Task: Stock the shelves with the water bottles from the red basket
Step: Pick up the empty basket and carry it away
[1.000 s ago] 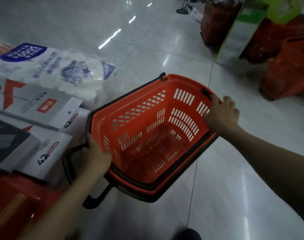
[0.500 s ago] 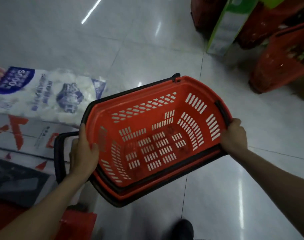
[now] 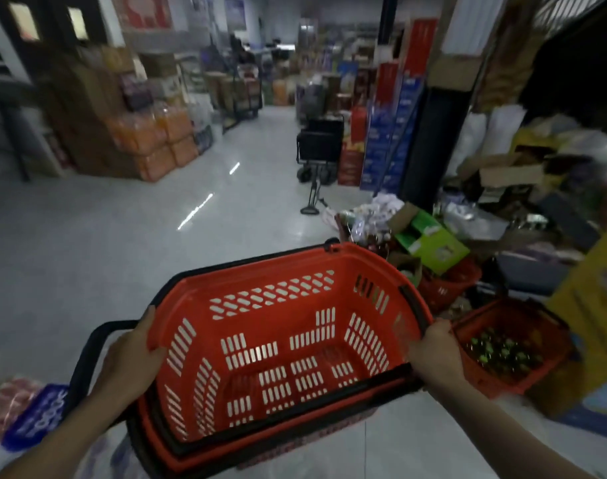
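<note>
I hold a red basket (image 3: 281,340) with black trim in front of me, above the tiled floor. Nothing lies inside it. My left hand (image 3: 129,357) grips its left rim, beside the folded black handle. My right hand (image 3: 433,354) grips its right rim. To the right, on the floor, stands another red basket (image 3: 523,382) with several green-capped bottles (image 3: 495,350) in it. No shelf with water bottles is clearly visible.
A pale tiled aisle (image 3: 156,229) runs ahead. Stacked cartons and orange drink packs (image 3: 156,140) line the left. A black trolley (image 3: 319,146) stands mid-aisle. Boxes, bags and a green carton (image 3: 429,240) pile up at right. A wrapped package (image 3: 29,413) lies lower left.
The view has lifted from the floor to the aisle ahead. The basket stays in both hands and has swung toward the right, near the second red basket.
</note>
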Demonstrator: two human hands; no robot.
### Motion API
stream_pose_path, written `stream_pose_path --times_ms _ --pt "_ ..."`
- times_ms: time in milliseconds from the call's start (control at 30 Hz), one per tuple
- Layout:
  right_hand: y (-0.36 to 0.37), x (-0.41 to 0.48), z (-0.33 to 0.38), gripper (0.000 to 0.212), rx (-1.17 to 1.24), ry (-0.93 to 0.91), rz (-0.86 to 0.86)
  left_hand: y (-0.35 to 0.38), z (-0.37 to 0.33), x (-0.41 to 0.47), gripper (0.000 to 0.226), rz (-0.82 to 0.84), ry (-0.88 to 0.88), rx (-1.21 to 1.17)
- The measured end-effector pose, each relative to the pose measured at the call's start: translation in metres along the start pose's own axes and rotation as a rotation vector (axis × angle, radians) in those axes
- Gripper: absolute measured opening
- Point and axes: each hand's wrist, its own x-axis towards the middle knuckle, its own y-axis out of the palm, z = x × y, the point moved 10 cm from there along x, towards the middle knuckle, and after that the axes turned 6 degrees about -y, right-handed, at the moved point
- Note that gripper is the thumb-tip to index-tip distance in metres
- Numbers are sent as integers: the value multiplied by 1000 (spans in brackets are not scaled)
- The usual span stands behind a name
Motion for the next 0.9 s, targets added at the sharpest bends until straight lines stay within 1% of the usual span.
stream_pose_path --times_ms 67,167,233,300,367,433,500,600,700,800,900 --pt "-5 26 46 32 7 -6 -20 -25 -34 42 75 -1 43 -64" --pt "-5 65 105 35 29 3 -64 -55 -76 113 65 4 119 -134" --pt "1 94 146 32 66 -12 -83 -73 -95 168 70 -13 121 -128" --pt "14 134 175 37 58 -17 -107 -86 -112 219 77 -25 110 -95" --pt "32 186 192 40 76 -23 -145 -95 -128 266 79 -24 105 -91" --pt "45 222 222 37 100 -40 -176 -98 -142 310 79 -23 109 -97" --pt "50 231 269 33 118 -45 -188 -97 -151 356 79 -33 110 -93" --pt "88 288 311 21 94 -55 -137 -90 -159 431 78 -46 100 -75" --pt "139 368 348 30 112 -86 -107 -79 -172 510 78 -64 81 -48" --pt "183 446 394 25 166 -92 -69 -73 -193 591 77 -91 56 -15" --pt "225 519 451 32 187 -93 -20 -75 -207 665 76 -131 24 -6"
